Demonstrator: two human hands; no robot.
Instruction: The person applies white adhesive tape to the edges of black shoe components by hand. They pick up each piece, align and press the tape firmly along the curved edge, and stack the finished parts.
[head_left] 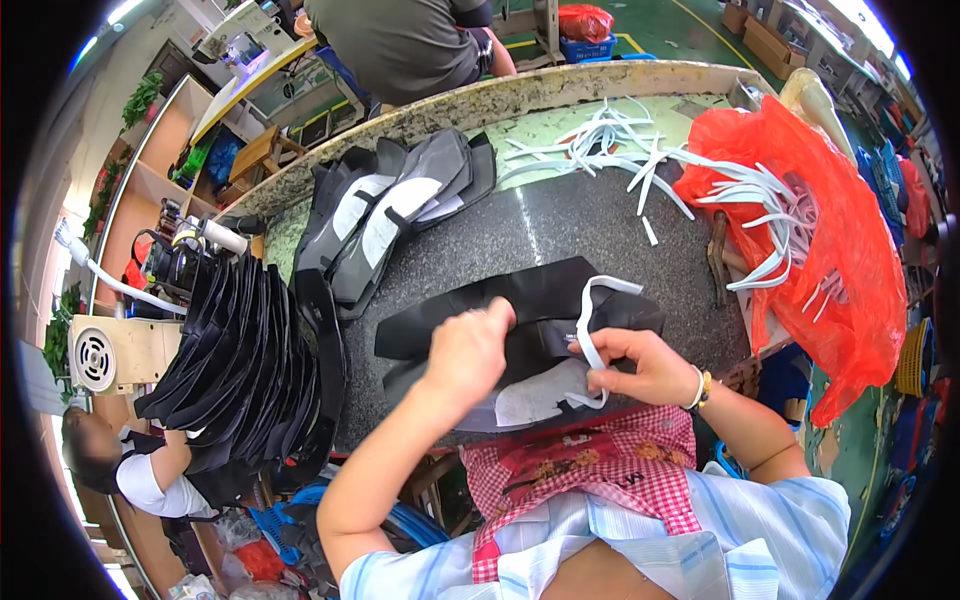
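A black sheet piece with a grey patch lies unfolded on the dark stone slab, close to my body. Over its left-middle part, my left hand is closed with fingers curled; whatever lies between them is hidden. My right hand pinches a pale white strip between thumb and fingers at the right of the black piece. The strip bends at its upper end toward the right, and its lower end curls near the grey patch.
Stacked black pieces with grey patches sit at the back left. More black pieces hang in a row at the left. Loose white strips lie at the back; others spill from a red plastic bag. People sit ahead and at left.
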